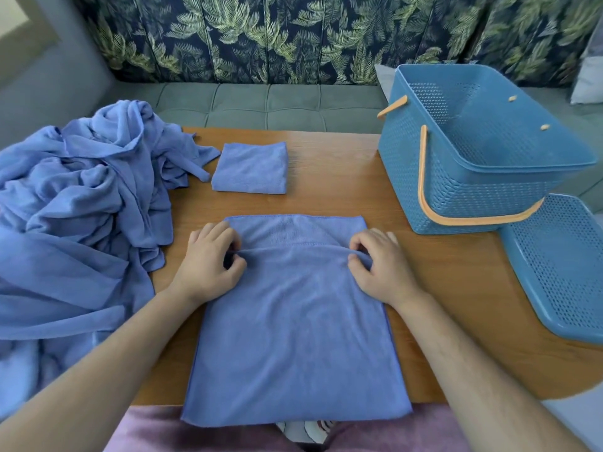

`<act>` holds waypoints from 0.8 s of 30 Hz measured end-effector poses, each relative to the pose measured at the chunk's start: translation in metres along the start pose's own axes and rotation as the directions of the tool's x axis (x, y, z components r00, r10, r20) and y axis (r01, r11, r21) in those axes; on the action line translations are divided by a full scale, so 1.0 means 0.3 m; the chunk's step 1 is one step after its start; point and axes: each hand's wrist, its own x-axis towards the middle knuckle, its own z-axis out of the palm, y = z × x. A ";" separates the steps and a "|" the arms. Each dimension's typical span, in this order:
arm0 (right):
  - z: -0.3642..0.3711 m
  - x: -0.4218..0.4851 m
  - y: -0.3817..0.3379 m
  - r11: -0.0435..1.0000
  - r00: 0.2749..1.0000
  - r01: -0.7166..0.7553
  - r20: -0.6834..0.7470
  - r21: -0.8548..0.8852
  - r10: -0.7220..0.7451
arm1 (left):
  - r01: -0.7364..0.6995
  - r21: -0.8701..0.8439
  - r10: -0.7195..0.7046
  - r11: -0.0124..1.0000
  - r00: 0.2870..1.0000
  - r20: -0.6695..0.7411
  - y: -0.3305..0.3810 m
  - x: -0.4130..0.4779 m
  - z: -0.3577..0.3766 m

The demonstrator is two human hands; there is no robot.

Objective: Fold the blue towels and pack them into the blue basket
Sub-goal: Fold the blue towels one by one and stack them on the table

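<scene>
Table [342, 177] w/ towels [293, 337] – basket [456, 184], lid [561, 262].

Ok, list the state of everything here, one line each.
Front towel: half folded, flat on table
Left hand: pinching its edge
Right hand: pinching its edge
Small towel: folded, on table
Towel pile: crumpled, unfolded
Basket: open, empty
Lid: off, beside basket

bare table [342, 177] between folded towel [251, 168] and basket [456, 190], towel heap [81, 197] crowding left edge
</scene>
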 end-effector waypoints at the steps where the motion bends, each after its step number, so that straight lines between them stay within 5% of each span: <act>1: -0.001 -0.001 0.000 1.000 1.000 -0.004 -0.013 0.021 0.004 | -0.002 -0.007 0.002 1.000 1.000 -0.010 0.002 -0.001 -0.002; 13: -0.002 0.014 0.031 0.951 0.987 -0.112 -0.082 0.289 0.141 | 0.063 -0.112 -0.076 0.992 0.990 -0.119 -0.019 0.002 0.004; 24: 0.003 0.009 0.032 0.928 0.933 -0.312 -0.120 0.203 0.339 | 0.141 -0.151 -0.165 0.978 0.973 -0.161 -0.012 0.008 -0.004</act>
